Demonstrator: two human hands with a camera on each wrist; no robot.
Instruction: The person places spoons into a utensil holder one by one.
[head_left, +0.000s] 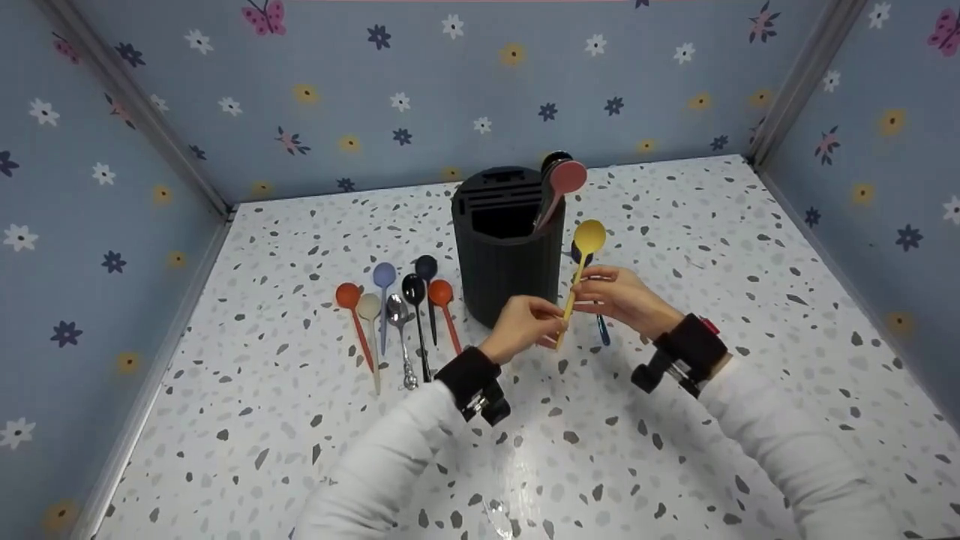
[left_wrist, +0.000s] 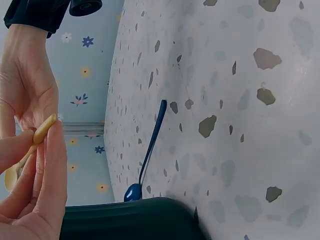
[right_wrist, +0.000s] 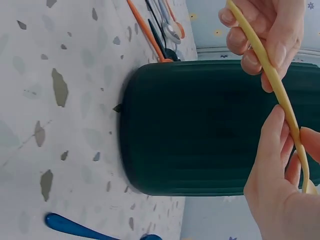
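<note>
Both hands hold a yellow spoon (head_left: 590, 237) upright, bowl at the top, in front of the right side of a black ribbed utensil holder (head_left: 506, 281). The left hand (head_left: 523, 328) pinches the lower end of the handle between thumb and fingers. Higher up the handle, the right hand (head_left: 626, 301) pinches it too, as the right wrist view shows with the yellow handle (right_wrist: 272, 75) running between both hands. A pinkish-red spoon (head_left: 568, 177) and a black spoon (head_left: 555, 158) stand in the holder, bowls up. Behind the right hand, a dark blue spoon (head_left: 604, 330) lies on the table.
Left of the holder lie several spoons in a loose row, among them an orange-red spoon (head_left: 348, 295), a cream spoon (head_left: 369, 304), a silver spoon (head_left: 397, 309) and a black spoon (head_left: 413, 289). Flower-patterned panels (head_left: 420, 82) border the speckled table (head_left: 247, 450).
</note>
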